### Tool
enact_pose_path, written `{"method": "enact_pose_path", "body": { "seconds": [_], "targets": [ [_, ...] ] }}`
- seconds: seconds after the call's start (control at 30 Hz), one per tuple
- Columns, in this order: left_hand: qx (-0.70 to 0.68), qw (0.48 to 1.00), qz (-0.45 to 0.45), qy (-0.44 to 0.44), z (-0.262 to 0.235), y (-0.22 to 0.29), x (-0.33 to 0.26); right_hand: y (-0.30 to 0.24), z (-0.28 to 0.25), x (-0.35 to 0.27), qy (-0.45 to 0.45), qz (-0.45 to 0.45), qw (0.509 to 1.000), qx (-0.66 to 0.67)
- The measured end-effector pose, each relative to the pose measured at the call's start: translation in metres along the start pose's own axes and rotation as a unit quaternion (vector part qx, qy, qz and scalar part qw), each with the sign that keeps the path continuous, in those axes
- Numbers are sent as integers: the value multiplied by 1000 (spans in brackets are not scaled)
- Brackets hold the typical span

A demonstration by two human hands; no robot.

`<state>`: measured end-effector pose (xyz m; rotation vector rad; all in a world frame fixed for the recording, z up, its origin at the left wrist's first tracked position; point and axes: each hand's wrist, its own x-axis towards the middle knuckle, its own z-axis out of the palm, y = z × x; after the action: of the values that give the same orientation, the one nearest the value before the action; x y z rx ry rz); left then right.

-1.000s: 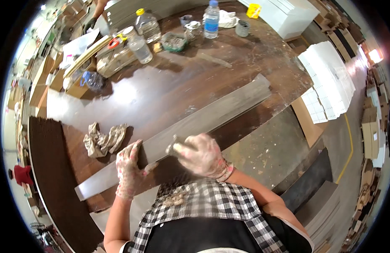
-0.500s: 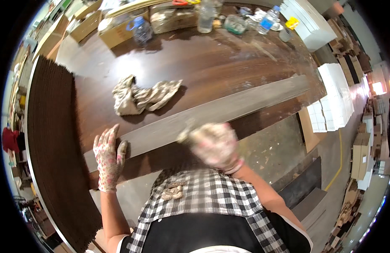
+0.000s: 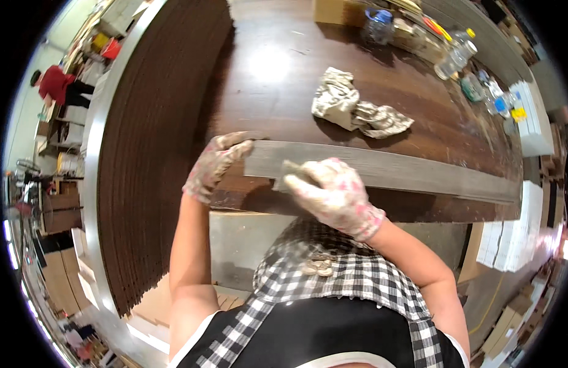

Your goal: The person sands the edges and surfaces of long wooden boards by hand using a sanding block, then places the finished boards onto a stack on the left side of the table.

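A long, narrow grey board (image 3: 382,165) lies across the dark brown tabletop (image 3: 284,110) in front of me. My left hand (image 3: 218,167), in a pink-spotted, soiled glove, is at the board's left end, fingers and thumb bent together at its far corner. My right hand (image 3: 334,197) wears a matching glove and is closed around a small grey-green pad (image 3: 286,176), which sits against the near side of the board close to the left end. Exactly what the pad is made of cannot be made out. Beyond the board lies a crumpled, stained cloth (image 3: 336,101).
Left of me rises a tall stack of dark brown panels (image 3: 161,122). Clear bottles (image 3: 456,60), a blue-capped jug (image 3: 378,27) and a cardboard box (image 3: 339,11) stand along the far side. White stacked pieces (image 3: 511,233) are at right. A person in red (image 3: 54,83) stands far left.
My view has turned left. My left hand went from lying spread at the board's left end to bending around its corner. The right hand with the pad has moved toward that end.
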<state>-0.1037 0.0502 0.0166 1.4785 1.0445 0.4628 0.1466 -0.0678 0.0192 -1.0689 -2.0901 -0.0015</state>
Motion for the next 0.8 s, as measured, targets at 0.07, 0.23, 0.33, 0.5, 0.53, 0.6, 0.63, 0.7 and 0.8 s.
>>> {"method": "enact_pose_path", "body": {
  "seconds": [0.07, 0.23, 0.33, 0.5, 0.53, 0.6, 0.63, 0.7, 0.8],
  "targets": [
    [-39, 999, -2, -27, -9, -12, 2, -13, 35, 30, -69, -47, 996, 10],
    [-55, 997, 24, -51, -10, -10, 3, -19, 43, 38, -140, -70, 987, 32],
    [-11, 998, 48, -29, -19, -46, 9, 1, -18, -3, -117, -47, 992, -7],
    [43, 985, 53, 158, 12, 10, 3, 14, -104, -84, -56, 171, 976, -122],
    [-22, 973, 107, 204, 24, 21, 2, 11, -100, -70, -30, 161, 980, -111],
    [-102, 938, 235, 234, 56, 40, 7, 7, -80, -46, -20, 135, 987, -88],
    [-136, 929, 237, 249, 82, 55, 13, 7, -63, -44, -8, 134, 986, -96],
    [-115, 927, 273, 229, 121, 68, 20, 5, -43, -38, -15, 130, 984, -117],
    [14, 934, 315, 171, 159, 53, 34, 16, -79, -71, 43, 190, 965, -178]
  ]
}}
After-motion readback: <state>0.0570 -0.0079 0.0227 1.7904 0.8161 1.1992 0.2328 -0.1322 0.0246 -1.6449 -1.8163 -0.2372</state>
